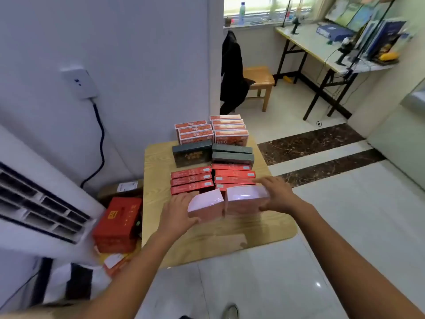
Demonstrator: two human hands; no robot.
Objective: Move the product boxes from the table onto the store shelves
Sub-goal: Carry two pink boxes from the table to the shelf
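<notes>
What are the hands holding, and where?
Two pale pink boxes, pressed together: left hand on the left box's outer end, right hand on the other's.

Looks like a small shop's stock/office rm, not a home. Product boxes (213,157) in several designs, many identical, sit in tidy rows on a small wooden table (207,240). Bigger red carton (115,224) & brown parcel (122,188) on the floor beside it. Glossy tiled floor (345,215) w/ dark stone strips, floor-standing AC unit (34,203) at left. Far side: folding table (305,42) by a window w/ printed booklets (358,12) propped up on display, plus a wooden stool (261,77) w/ a dark garment (232,70) beside it.
</notes>
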